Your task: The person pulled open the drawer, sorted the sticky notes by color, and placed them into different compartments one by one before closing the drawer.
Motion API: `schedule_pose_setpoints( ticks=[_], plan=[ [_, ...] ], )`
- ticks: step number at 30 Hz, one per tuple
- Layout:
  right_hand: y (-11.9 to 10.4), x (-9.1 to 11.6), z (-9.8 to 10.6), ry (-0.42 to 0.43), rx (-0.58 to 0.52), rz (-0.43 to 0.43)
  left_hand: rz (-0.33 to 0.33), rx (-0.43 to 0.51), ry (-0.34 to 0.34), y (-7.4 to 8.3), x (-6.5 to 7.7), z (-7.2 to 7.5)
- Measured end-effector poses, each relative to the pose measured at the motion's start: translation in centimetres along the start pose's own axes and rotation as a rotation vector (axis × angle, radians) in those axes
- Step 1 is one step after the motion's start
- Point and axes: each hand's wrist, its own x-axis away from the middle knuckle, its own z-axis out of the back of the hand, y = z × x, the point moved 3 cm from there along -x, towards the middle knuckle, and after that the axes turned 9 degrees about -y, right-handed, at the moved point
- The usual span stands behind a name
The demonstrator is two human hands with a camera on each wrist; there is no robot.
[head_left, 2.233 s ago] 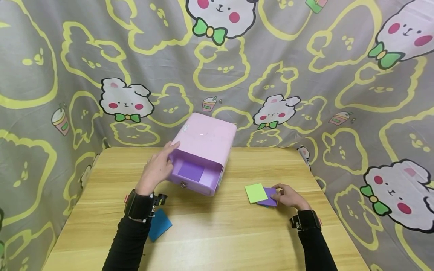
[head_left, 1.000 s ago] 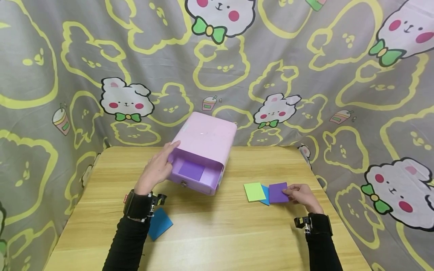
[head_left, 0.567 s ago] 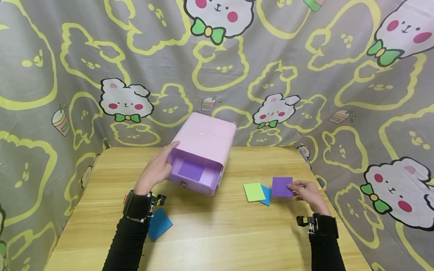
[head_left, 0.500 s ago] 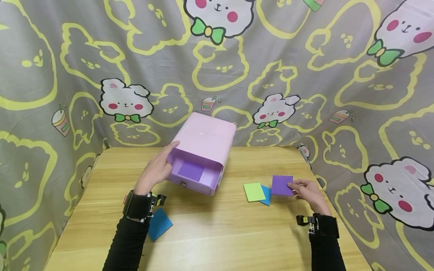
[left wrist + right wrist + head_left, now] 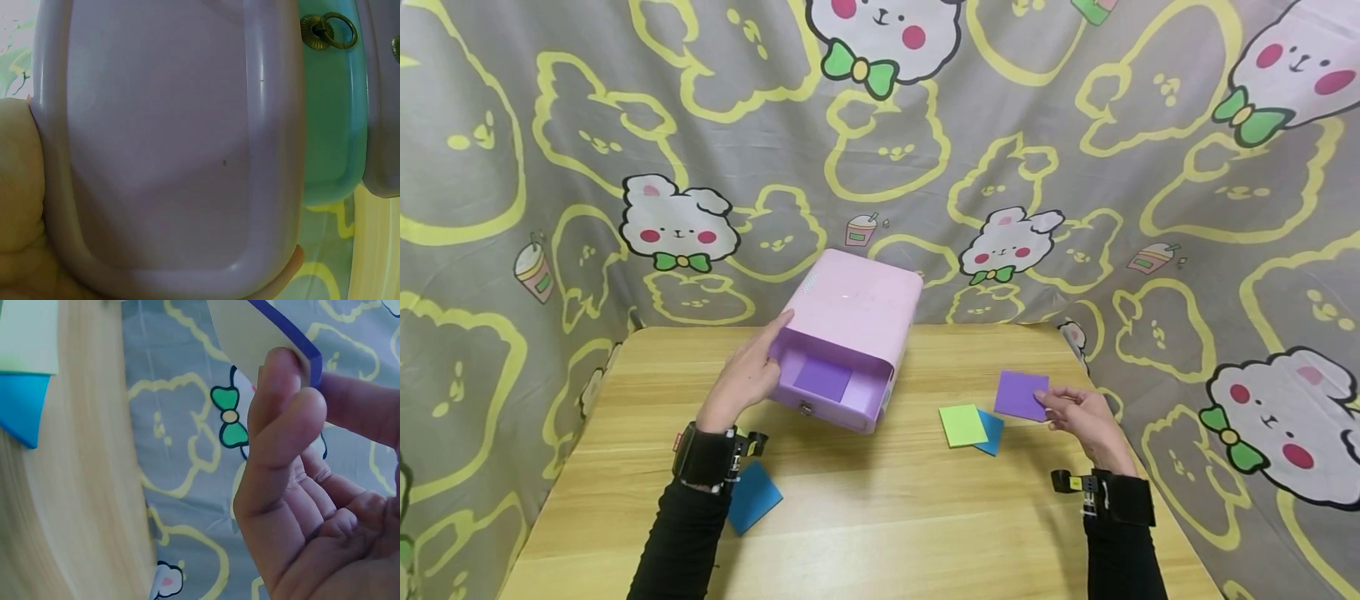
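Note:
My right hand pinches a purple sticky note pad by its right edge, above the table. In the right wrist view, the pad shows its pale back and thick purple edge between thumb and fingers. My left hand holds the left end of the pulled-out lilac drawer of a pink cabinet, index finger along the cabinet's top edge. The left wrist view shows the drawer front with the palm around its end. Another purple pad lies inside the drawer.
A lime green pad overlaps a blue pad on the wooden table. Another blue pad lies beside my left forearm. A teal drawer with a ring pull sits below the lilac one. Patterned curtain surrounds the table.
My right hand has drawn the purple pad out from between the green and blue pads, moved it right and raised it. My left hand has stayed at the drawer.

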Motion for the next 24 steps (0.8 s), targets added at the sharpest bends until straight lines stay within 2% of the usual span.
schedule_pose_setpoints(
  ticks=[13,24],
  plan=[
    [-2.3,1.3,-0.5,0.03,-0.016,0.061,0.048,0.025,0.037,0.0,0.0,-0.2],
    [-4.2,2.1,-1.4,0.028,-0.014,0.121,0.052,0.024,0.045,0.0,0.1,-0.3]
  ],
)
